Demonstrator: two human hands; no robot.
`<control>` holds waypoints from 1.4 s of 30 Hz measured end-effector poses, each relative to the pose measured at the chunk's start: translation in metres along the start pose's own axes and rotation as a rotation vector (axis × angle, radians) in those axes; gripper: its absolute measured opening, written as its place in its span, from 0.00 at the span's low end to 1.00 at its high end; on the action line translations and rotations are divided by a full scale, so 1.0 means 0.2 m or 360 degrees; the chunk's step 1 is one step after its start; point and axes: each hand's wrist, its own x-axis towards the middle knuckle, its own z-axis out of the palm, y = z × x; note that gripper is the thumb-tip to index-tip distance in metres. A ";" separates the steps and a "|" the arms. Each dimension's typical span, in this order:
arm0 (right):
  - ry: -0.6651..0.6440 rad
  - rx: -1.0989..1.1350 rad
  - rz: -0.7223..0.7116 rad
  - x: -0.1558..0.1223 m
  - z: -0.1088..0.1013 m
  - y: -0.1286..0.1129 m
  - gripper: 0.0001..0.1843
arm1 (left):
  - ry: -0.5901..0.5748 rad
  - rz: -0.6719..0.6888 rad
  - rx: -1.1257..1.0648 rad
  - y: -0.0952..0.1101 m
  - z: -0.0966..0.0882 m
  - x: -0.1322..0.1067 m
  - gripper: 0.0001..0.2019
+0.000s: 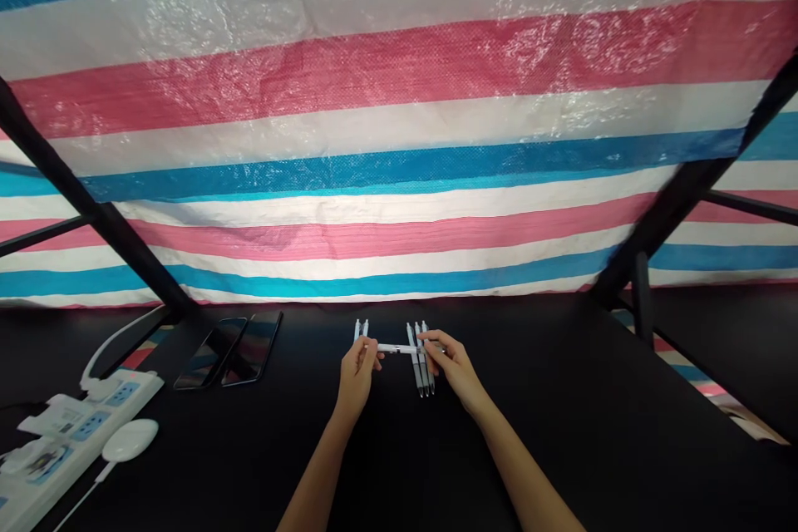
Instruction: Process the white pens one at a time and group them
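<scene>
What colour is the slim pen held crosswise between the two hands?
White; the slim plastic pen shows best in the head view.

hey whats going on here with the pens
A person holds one white pen crosswise over a black table, the left hand pinching one end and the right hand the other. A pair of pens lies just beyond the left hand, and a group of three lies by the right. Two phones and a power strip sit off to the left.
</scene>
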 end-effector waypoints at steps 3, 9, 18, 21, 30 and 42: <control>0.0033 -0.0018 0.0058 0.00 0.00 0.01 0.21 | -0.0025 0.0003 -0.0018 0.01 0.00 0.00 0.16; -0.0072 -0.0003 0.0064 -0.02 0.00 -0.01 0.21 | 0.0011 0.0007 -0.0107 0.01 0.00 0.00 0.15; -0.0176 -0.0030 0.0043 -0.02 0.01 -0.01 0.16 | 0.0042 -0.0016 -0.0229 0.02 -0.02 0.01 0.17; -0.0219 -0.0109 0.0049 -0.02 0.00 -0.02 0.17 | 0.0052 -0.0008 -0.0227 0.02 -0.02 0.01 0.17; -0.0179 -0.0416 -0.0031 -0.03 0.00 -0.03 0.22 | 0.0087 0.0002 -0.0201 0.02 -0.01 0.01 0.16; -0.0180 -0.0522 -0.0173 -0.03 0.01 -0.02 0.13 | 0.0098 -0.0012 -0.0219 0.01 -0.02 0.01 0.16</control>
